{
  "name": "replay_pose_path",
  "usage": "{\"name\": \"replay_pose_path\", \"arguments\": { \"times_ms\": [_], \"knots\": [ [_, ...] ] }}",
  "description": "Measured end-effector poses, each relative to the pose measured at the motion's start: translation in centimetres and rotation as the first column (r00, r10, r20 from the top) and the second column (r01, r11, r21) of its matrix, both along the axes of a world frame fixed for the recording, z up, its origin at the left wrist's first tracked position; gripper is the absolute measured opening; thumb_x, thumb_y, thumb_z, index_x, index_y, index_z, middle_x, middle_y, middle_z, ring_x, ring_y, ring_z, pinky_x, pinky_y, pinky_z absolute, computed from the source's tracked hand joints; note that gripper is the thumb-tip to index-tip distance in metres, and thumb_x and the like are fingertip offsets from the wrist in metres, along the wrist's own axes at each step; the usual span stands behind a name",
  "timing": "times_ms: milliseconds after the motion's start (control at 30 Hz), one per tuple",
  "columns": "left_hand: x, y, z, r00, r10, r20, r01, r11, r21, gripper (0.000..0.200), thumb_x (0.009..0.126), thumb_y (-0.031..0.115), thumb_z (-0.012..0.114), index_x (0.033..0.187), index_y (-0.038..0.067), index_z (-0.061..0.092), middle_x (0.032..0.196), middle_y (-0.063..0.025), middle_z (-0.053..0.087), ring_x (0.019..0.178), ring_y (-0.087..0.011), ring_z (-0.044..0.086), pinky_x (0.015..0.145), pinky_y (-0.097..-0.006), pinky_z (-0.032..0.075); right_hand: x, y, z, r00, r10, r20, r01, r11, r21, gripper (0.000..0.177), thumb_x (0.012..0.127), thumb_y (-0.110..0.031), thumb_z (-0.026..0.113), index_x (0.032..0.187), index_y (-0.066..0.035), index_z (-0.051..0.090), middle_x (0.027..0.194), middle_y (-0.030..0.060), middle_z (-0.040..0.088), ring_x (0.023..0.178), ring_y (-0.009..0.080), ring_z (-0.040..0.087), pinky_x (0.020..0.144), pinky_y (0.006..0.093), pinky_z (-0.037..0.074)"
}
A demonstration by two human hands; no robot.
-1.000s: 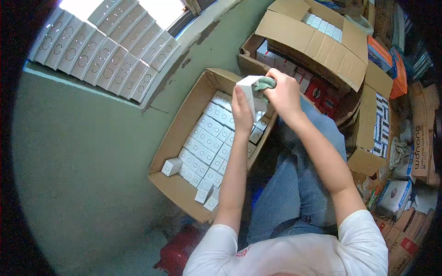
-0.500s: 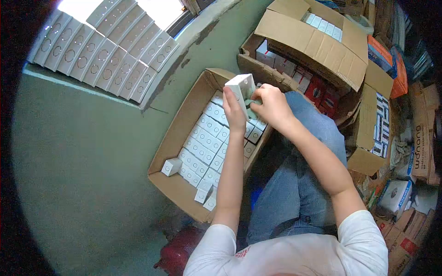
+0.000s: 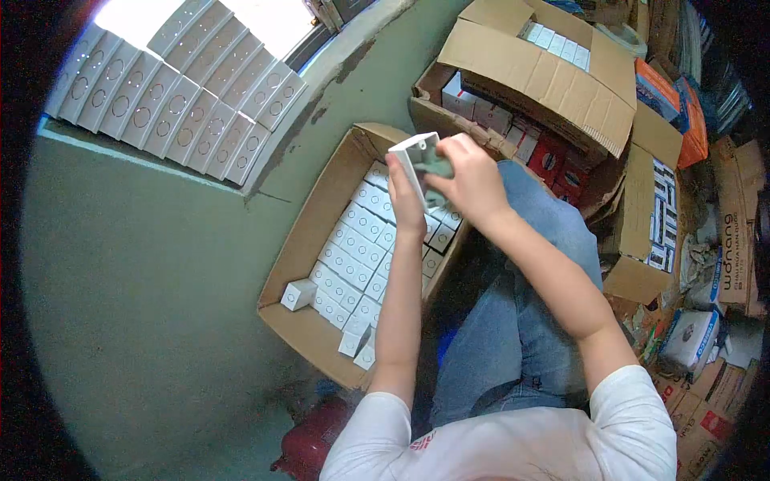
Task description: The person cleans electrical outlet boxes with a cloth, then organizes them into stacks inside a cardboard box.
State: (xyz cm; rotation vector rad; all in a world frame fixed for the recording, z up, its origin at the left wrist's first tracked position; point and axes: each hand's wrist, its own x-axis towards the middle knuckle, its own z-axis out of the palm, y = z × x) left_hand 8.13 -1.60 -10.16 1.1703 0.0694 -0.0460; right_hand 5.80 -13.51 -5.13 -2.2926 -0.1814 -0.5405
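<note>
My left hand (image 3: 407, 204) grips a white electrical back box (image 3: 415, 147) by its outer side, with the open side turned to the right. A greenish cloth (image 3: 438, 167) is pinched in my right hand (image 3: 475, 178) and sits inside the box, partly hidden by my fingers. Directly below is an open cardboard carton (image 3: 303, 335) with rows of similar white boxes (image 3: 345, 263), circles marked on their sides. One loose white box (image 3: 298, 294) stands apart by the carton's left wall.
More boxes (image 3: 180, 104) are stacked on the window ledge at upper left. Another open carton (image 3: 553, 76) with white and red packs is at upper right, with a smaller carton (image 3: 634, 276) beside it. Several cardboard pieces and packages lie along the right edge.
My right hand has pushed the cloth further into the back box and turned, its back now more toward me. The box has tilted slightly, showing more of its inside.
</note>
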Motion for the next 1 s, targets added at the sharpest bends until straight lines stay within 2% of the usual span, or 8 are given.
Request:
{"name": "replay_pose_path", "arguments": {
  "times_ms": [67, 167, 400, 433, 533, 667, 867, 1000],
  "knots": [
    [0.3, 0.4, -0.1, 0.999, -0.008, 0.041, 0.008, 1.0, 0.001, 0.061, 0.103, 0.055, 0.026, 0.128, 0.006, 0.053, 0.118, -0.0058, 0.06, 0.109, -0.0183, 0.057, 0.095, -0.0333, 0.045, -0.8, 0.8, -0.8, 0.999, -0.037, 0.026, 0.041, 0.979, -0.2, 0.037, 0.067, -0.018, 0.079, 0.1, -0.009, 0.065, 0.102, 0.0103, 0.056, 0.096, 0.031, 0.058, 0.076, 0.0407, 0.051],
    [0.2, -0.1, -0.2, 1.0, 0.03, 0.002, -0.03, 1.0, 0.008, 0.06, 0.103, 0.054, 0.025, 0.127, 0.007, 0.053, 0.117, -0.0057, 0.06, 0.109, -0.0182, 0.057, 0.096, -0.0338, 0.044, -0.7, 0.8, -0.1, 0.992, -0.103, 0.07, 0.12, 0.942, -0.313, 0.032, 0.067, -0.017, 0.077, 0.097, -0.01, 0.069, 0.105, 0.0074, 0.053, 0.1, 0.0284, 0.053, 0.078, 0.0392, 0.05],
    [-0.4, 0.0, 0.8, 0.988, -0.075, -0.135, 0.077, 0.997, 0.011, 0.059, 0.102, 0.057, 0.026, 0.127, 0.01, 0.052, 0.116, -0.0052, 0.06, 0.106, -0.0176, 0.059, 0.088, -0.0316, 0.049, 0.3, 0.8, -0.7, 0.978, -0.181, 0.105, 0.176, 0.983, 0.057, 0.024, 0.069, -0.013, 0.072, 0.092, -0.007, 0.073, 0.116, 0.0107, 0.051, 0.11, 0.0319, 0.047, 0.095, 0.0418, 0.043],
    [-0.4, 0.1, 0.8, 0.983, -0.076, -0.165, 0.081, 0.997, 0.021, 0.059, 0.102, 0.057, 0.026, 0.127, 0.011, 0.052, 0.116, -0.0053, 0.06, 0.107, -0.0177, 0.059, 0.088, -0.0318, 0.049, 0.2, 0.9, -0.9, 0.986, -0.154, 0.06, 0.15, 0.986, 0.07, 0.024, 0.069, -0.013, 0.071, 0.092, -0.008, 0.075, 0.129, 0.0142, 0.047, 0.119, 0.0356, 0.041, 0.103, 0.043, 0.038],
    [0.5, -0.1, -0.5, 0.998, -0.04, -0.057, 0.036, 0.996, -0.08, 0.06, 0.101, 0.059, 0.026, 0.127, 0.011, 0.052, 0.116, -0.0056, 0.06, 0.107, -0.0182, 0.059, 0.09, -0.0333, 0.049, 0.2, 1.4, -1.4, 0.983, -0.035, 0.18, 0.031, 0.999, 0.025, 0.023, 0.07, -0.013, 0.072, 0.092, -0.01, 0.076, 0.139, 0.0159, 0.041, 0.123, 0.0393, 0.037, 0.105, 0.0445, 0.036],
    [0.3, 0.1, -0.8, 0.999, 0.004, -0.051, -0.01, 0.993, -0.115, 0.061, 0.102, 0.058, 0.025, 0.126, 0.009, 0.052, 0.117, -0.0065, 0.061, 0.107, -0.0187, 0.059, 0.091, -0.0339, 0.049, 0.5, 1.0, -1.4, 0.986, 0.077, 0.146, -0.063, 0.994, -0.092, 0.022, 0.071, -0.019, 0.072, 0.092, -0.014, 0.077, 0.147, 0.0165, 0.035, 0.131, 0.0427, 0.03, 0.108, 0.0519, 0.03],
    [0.8, 1.9, 0.2, 1.0, -0.021, -0.017, 0.02, 0.999, -0.038, 0.059, 0.103, 0.055, 0.024, 0.127, 0.009, 0.051, 0.116, -0.0067, 0.061, 0.106, -0.0188, 0.06, 0.091, -0.0339, 0.049, -0.6, 0.8, -2.1, 0.971, 0.224, -0.079, -0.236, 0.951, -0.201, 0.021, 0.073, -0.023, 0.071, 0.091, -0.016, 0.077, 0.148, 0.0174, 0.036, 0.135, 0.0461, 0.026, 0.109, 0.0571, 0.026],
    [1.0, 0.7, -0.4, 0.998, 0.062, -0.002, -0.062, 0.995, -0.074, 0.058, 0.104, 0.054, 0.023, 0.127, 0.009, 0.052, 0.117, -0.0057, 0.061, 0.107, -0.0182, 0.06, 0.09, -0.0343, 0.049, -0.6, 0.7, -0.9, 0.984, 0.157, 0.08, -0.125, 0.941, -0.315, 0.023, 0.067, -0.021, 0.071, 0.09, -0.016, 0.076, 0.145, 0.0171, 0.041, 0.134, 0.0436, 0.029, 0.106, 0.056, 0.029]
  ]
}}
